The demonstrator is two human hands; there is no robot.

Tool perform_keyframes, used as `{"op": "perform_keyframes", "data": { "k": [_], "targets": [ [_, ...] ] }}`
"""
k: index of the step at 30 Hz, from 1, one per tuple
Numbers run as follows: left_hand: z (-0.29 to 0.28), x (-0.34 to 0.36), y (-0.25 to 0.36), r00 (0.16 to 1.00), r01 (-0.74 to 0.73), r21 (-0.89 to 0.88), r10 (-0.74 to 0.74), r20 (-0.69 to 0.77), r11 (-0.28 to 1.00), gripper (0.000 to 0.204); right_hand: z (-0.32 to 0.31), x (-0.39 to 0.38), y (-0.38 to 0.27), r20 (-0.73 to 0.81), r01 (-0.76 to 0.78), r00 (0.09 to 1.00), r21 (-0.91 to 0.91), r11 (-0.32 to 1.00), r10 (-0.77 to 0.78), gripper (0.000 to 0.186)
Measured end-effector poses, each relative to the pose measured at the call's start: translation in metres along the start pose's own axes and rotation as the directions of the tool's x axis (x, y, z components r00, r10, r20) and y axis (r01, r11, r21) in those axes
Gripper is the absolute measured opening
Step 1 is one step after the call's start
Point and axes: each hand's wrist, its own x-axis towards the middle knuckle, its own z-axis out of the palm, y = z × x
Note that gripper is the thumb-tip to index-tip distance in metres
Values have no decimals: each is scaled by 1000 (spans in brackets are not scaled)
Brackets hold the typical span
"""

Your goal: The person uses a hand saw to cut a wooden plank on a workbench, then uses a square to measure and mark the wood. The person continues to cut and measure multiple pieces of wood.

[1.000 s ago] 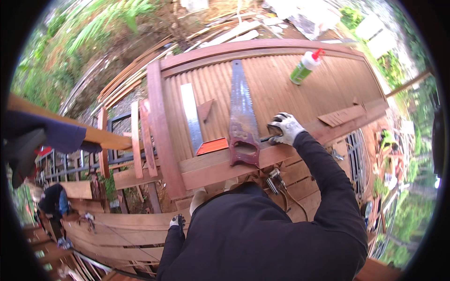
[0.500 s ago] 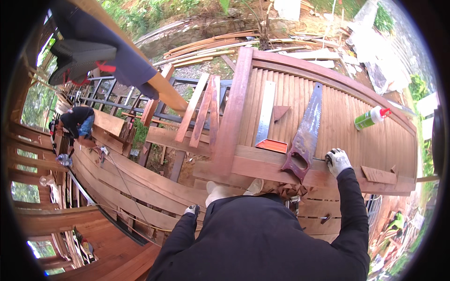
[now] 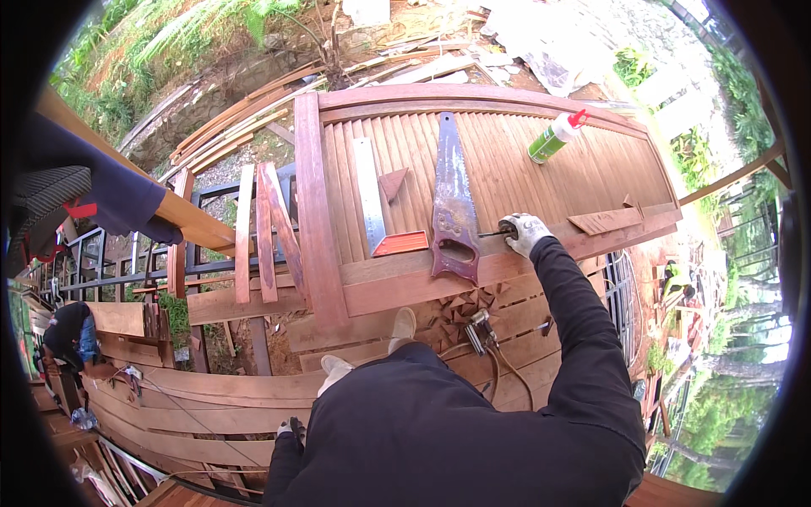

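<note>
My gloved right hand is closed on a dark slim tool at the near rail of a wooden louvred panel. Just left of it lies a handsaw with a dark red handle. Further left are a square with an orange handle and a small wooden triangle. A green-and-white bottle with red cap stands on the slats, and a short board lies on the right. My gloved left hand hangs low beside my body, its grip too small to make out.
A slanting timber post draped with dark cloth is at upper left, beside loose slats. A co-worker bends over the deck at left. A nail gun with hoses and wood offcuts lie below the panel.
The view swung left, then back. My right hand stays at the near rail, its fingers now more curled round the dark tool.
</note>
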Motion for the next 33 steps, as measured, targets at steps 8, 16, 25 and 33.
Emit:
{"op": "perform_keyframes", "data": {
  "k": [8,16,25,33],
  "targets": [
    [18,11,47,963,-164,-193,200,183,967,26,-24,19,-22,143,119,984,-115,986,-102,39],
    [130,-11,54,874,-463,45,465,-141,885,29,-25,26,-13,183,80,980,34,996,-85,26],
    [70,-25,-17,909,-173,462,321,-264,870,36,42,25,37,-17,63,998,-77,995,-64,33],
    [-65,34,-69,822,-281,410,438,-364,868,30,82,-17,68,-323,-339,850,269,901,416,39]
  ]
}}
